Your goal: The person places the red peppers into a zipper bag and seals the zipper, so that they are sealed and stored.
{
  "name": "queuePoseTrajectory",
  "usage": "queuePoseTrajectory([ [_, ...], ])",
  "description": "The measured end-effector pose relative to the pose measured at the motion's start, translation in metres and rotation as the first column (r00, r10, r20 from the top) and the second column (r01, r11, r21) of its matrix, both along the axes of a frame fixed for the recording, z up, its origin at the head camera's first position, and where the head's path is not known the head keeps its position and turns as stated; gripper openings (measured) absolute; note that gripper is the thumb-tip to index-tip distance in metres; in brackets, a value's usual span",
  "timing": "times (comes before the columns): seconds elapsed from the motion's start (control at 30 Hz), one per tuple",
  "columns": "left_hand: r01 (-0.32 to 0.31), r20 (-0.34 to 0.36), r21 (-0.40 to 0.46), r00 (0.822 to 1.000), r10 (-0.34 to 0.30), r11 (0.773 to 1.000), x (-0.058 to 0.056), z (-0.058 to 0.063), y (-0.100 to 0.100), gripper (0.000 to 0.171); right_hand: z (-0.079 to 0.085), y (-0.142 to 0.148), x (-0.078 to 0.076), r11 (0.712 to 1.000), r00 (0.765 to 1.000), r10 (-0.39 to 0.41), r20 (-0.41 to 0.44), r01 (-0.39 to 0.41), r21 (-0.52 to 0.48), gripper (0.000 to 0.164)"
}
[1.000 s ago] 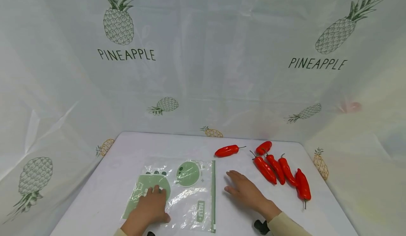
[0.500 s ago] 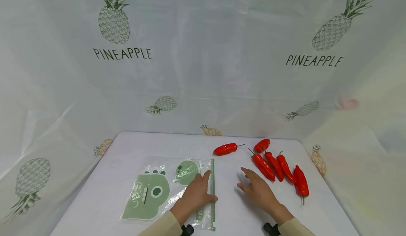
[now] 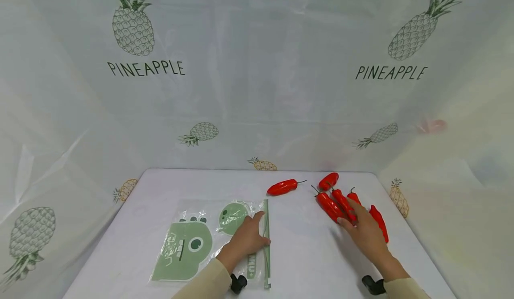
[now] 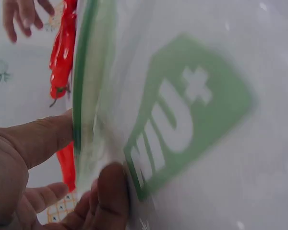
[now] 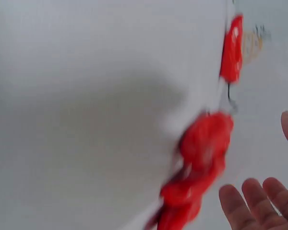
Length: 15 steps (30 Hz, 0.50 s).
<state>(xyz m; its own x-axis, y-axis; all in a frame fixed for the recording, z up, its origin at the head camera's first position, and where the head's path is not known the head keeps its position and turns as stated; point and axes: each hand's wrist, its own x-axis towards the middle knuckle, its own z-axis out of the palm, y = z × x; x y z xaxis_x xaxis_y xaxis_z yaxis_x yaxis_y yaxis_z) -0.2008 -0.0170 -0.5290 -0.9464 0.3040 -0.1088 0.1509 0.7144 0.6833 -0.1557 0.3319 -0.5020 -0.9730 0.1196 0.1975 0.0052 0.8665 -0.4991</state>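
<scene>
A clear zip bag (image 3: 188, 263) with green dinosaur prints lies flat on the table. My left hand (image 3: 246, 236) rests at its right side, thumb and index finger spread beside the green zip strip (image 3: 267, 267). In the left wrist view the thumb (image 4: 43, 139) touches that strip, while another finger bends against the clear film. Over a group of red chili peppers (image 3: 329, 206) reaches my right hand (image 3: 367, 232), hiding part of them. Its fingertips (image 5: 252, 191) are spread and hold nothing in the right wrist view, where the peppers look blurred.
One red pepper (image 3: 282, 187) lies apart, behind the bag. Another red pepper (image 3: 377, 218) is at the right of the group. White sheeting (image 3: 257, 89) with pineapple prints hangs behind the white table (image 3: 192, 180) and at its sides.
My left hand has moved right from the dinosaur print to the zip strip, which now looks slightly parted. My right hand has gone right, from bare table to above the peppers.
</scene>
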Motion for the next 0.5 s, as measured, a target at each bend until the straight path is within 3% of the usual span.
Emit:
queuePoseTrajectory([
  [0.17,0.041,-0.002,0.024,0.999,-0.041,0.999,-0.005,-0.002,-0.008,0.086,0.006,0.038,0.0,0.996,0.996,-0.079,-0.036,0.081,0.047,0.079],
  [0.3,0.06,0.017,0.053,0.998,-0.061,0.997,-0.008,-0.006,-0.014,0.081,0.007,0.063,-0.002,0.991,0.992,-0.129,0.006,0.129,0.04,0.082],
  [0.5,0.069,0.099,0.151,0.991,-0.085,0.986,-0.01,-0.009,-0.022,0.064,0.001,0.093,-0.007,0.992,0.988,-0.11,0.104,0.115,-0.044,0.088],
])
